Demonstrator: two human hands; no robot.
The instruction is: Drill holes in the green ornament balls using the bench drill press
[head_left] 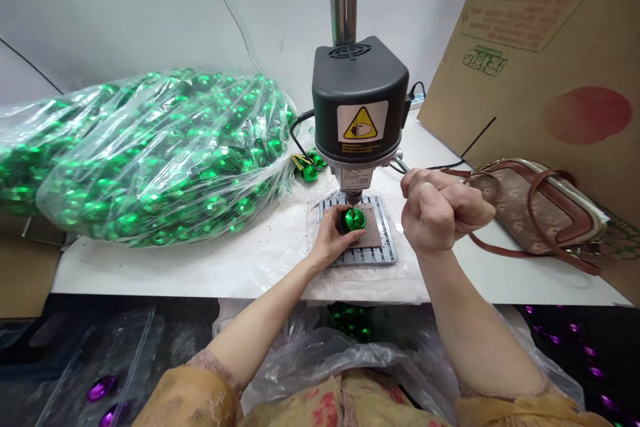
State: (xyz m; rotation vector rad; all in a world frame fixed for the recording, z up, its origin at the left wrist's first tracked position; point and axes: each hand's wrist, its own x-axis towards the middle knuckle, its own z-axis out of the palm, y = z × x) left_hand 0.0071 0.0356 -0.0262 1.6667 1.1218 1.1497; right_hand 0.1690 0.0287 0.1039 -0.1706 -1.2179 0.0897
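Note:
My left hand is closed around a shiny green faceted ball, thumb on the near side and fingers at the far left. The ball rests on a brown board over the slotted metal base of a small bench drill press. Its bit meets the top of the ball, or very nearly so. To the right of the machine's head, my right hand makes a fist around the drill press handle; the grip itself is hidden inside the fingers.
A big clear plastic bag of green balls fills the table's left side. Loose green balls lie behind the base. At right are a handbag and a tall cardboard box. Plastic sheeting hangs below the table edge.

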